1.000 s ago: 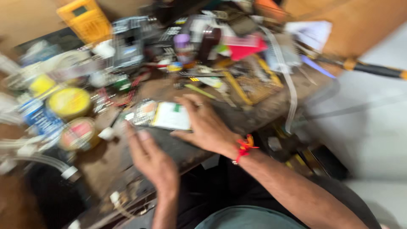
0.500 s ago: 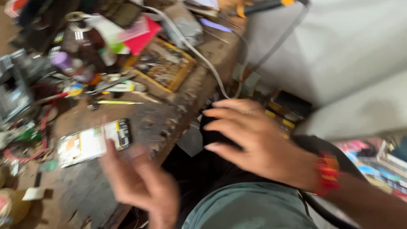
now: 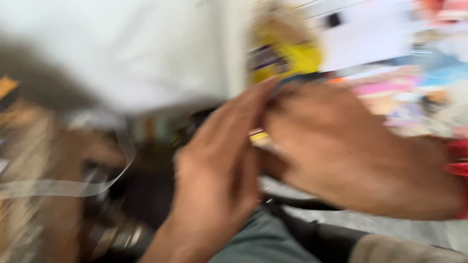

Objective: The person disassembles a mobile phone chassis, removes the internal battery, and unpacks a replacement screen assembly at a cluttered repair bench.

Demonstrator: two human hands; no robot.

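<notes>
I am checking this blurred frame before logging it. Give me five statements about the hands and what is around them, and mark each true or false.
1. The left hand and the right hand are close together near the middle of the view. True.
2. The right wrist carries a red band. True.
3. The hands are spread far apart at opposite edges of the picture. False: they meet or nearly meet at the fingertips.
4. A yellow object shows just above the hands. True, though blur hides what it is.
5. The picture is sharp enough to show what the fingers pinch. False: motion blur hides whether anything is held.
</notes>
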